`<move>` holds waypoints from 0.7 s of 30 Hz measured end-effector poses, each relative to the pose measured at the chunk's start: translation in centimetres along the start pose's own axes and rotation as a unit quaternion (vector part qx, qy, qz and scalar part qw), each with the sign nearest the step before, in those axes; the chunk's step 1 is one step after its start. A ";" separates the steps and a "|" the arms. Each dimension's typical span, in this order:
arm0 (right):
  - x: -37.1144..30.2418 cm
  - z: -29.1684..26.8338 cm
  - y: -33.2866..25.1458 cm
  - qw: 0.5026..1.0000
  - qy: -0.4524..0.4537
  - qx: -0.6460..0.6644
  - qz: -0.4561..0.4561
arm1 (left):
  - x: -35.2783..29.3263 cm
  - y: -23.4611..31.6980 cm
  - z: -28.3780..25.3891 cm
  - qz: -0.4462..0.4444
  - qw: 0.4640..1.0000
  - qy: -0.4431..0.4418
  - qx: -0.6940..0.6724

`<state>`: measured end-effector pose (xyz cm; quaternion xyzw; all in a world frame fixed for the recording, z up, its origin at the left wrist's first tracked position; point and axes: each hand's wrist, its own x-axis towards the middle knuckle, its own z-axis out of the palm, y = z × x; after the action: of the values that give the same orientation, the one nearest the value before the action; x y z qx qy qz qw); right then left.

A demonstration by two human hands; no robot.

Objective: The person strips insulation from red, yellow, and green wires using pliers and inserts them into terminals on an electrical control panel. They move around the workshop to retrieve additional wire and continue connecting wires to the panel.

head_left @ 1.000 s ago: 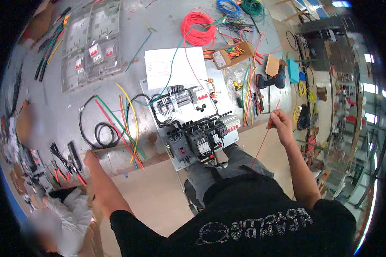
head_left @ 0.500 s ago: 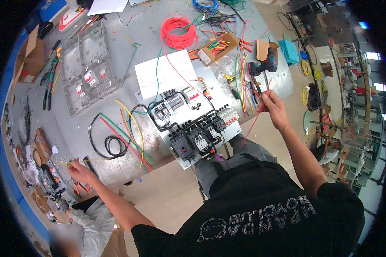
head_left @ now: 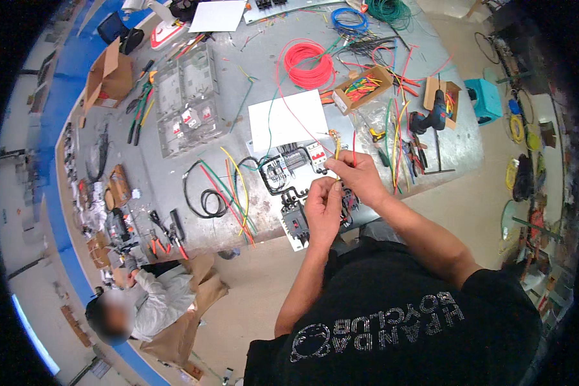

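Note:
My left hand [head_left: 324, 207] and my right hand [head_left: 363, 180] meet over the near side of a white mounting panel with electrical parts. Pinched in my right hand is a red wire [head_left: 354, 147], its end standing up past the fingers. A thin yellow strip [head_left: 338, 149] rises from between the fingertips, closed in my left hand. The hands cover part of the panel. Still visible are a black circuit breaker [head_left: 295, 223], a terminal block [head_left: 293, 160] and a white breaker with red switches [head_left: 317, 154]. White paper [head_left: 287, 120] lies behind the panel.
Loose coloured wires [head_left: 235, 193] lie left of the panel, a red wire coil [head_left: 307, 64] behind it. A grey plastic case [head_left: 190, 96] is farther left. A cordless drill [head_left: 433, 116] stands right, near a wire-filled box [head_left: 365, 90]. Another person [head_left: 157, 302] is at lower left.
My left hand has come from the far left of the table to the panel, bringing the yellow strip. My right hand has moved left with the red wire, and both hands now meet.

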<state>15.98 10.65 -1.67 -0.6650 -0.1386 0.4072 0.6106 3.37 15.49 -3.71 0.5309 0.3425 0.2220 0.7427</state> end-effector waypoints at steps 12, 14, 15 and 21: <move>1.1 -10.6 0.2 0.998 -0.036 -0.034 -0.023 | 1.3 0.1 6.7 -0.124 0.989 -0.084 0.010; 2.2 -12.3 1.5 0.999 0.005 -0.040 -0.013 | 1.1 0.2 7.8 -0.132 0.982 -0.083 0.104; 2.1 -12.9 0.8 0.999 0.007 -0.032 0.010 | 0.9 -0.3 7.8 -0.096 0.977 -0.078 0.171; 1.8 -13.8 0.1 0.999 -0.036 0.037 0.002 | -0.7 0.2 6.8 -0.090 0.969 -0.098 0.208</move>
<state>26.90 2.22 -3.46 -0.6272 -0.1436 0.4368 0.6287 7.98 10.71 -1.98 0.6595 0.3533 0.0255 0.6630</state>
